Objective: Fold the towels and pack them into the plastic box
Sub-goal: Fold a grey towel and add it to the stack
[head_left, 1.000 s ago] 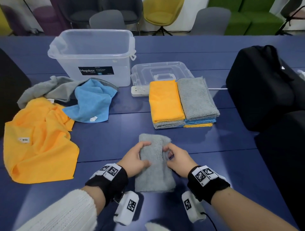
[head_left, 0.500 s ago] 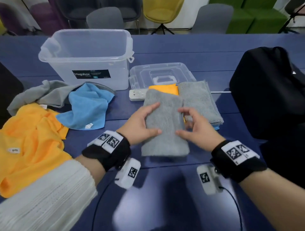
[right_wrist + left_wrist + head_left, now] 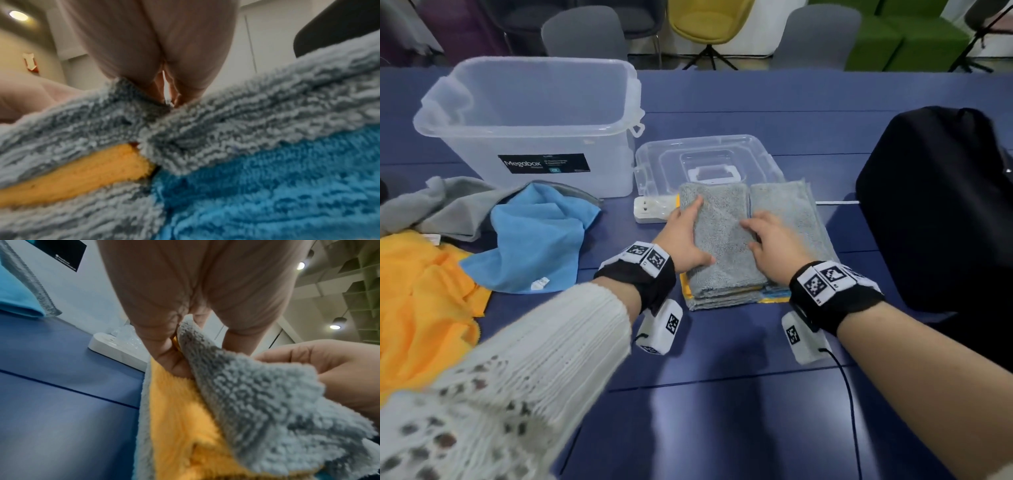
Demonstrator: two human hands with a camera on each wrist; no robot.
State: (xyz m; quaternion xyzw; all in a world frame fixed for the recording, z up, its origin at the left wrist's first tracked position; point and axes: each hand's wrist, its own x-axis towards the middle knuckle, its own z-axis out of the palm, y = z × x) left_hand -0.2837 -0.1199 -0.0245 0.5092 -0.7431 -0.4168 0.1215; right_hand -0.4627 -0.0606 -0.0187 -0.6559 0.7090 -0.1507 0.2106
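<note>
A folded grey towel (image 3: 722, 240) lies on top of the left stack, over a folded orange towel (image 3: 180, 418). My left hand (image 3: 685, 236) holds its left edge, thumb on top and fingers (image 3: 164, 353) tucked between grey and orange. My right hand (image 3: 770, 240) holds its right edge, fingers (image 3: 174, 91) pushed into the seam beside the right stack's grey towel (image 3: 787, 212), which sits on a blue towel (image 3: 267, 194). The clear plastic box (image 3: 527, 133) stands open at the back left, with nothing visible inside.
The box lid (image 3: 709, 154) lies behind the stacks, a white power strip (image 3: 654, 212) beside it. Unfolded blue (image 3: 537, 233), grey (image 3: 441, 209) and orange (image 3: 421, 294) towels lie at the left. A black bag (image 3: 941, 205) fills the right. Chairs stand beyond the table.
Both hands lifted the folded grey towel from the near table and carried it forward onto the left stack, covering the orange towel.
</note>
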